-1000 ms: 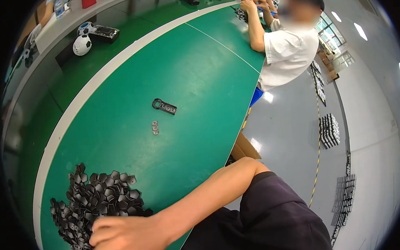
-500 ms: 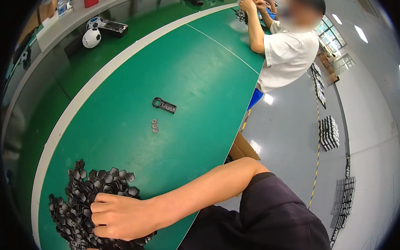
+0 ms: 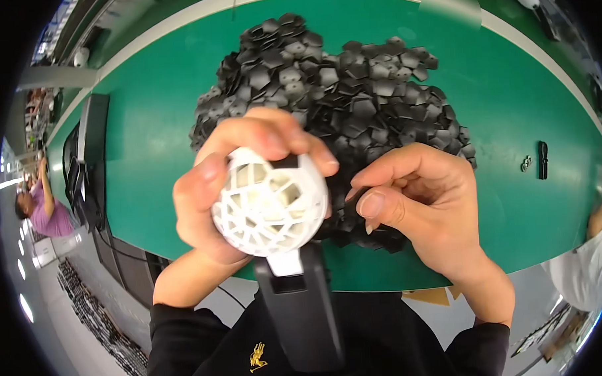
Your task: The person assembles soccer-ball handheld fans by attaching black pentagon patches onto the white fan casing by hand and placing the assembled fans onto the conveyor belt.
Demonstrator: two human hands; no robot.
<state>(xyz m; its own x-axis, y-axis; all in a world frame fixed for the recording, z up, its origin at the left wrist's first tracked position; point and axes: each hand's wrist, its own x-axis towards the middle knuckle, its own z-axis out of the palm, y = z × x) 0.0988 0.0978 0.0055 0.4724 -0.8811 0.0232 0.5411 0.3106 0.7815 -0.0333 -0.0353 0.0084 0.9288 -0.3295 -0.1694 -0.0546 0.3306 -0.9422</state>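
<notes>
My left hand is wrapped round a white football-shaped ball with a latticed side and a black patch near its top. A long black handle extends from the ball toward my body. Beside the ball, my right hand pinches a small black plate between thumb and fingers, partly hidden by the fingertips. Under and beyond both hands spreads a heap of black pentagonal plates, some with small holes.
On the green table, a black bracket and a small metal part lie to the right. A dark box-like unit stands at the left edge. One person is at far left, another person's white sleeve at right.
The view has swung from the right side of the table to the front. My right hand has lifted from the heap with a black plate. The ball in my left hand now shows fully.
</notes>
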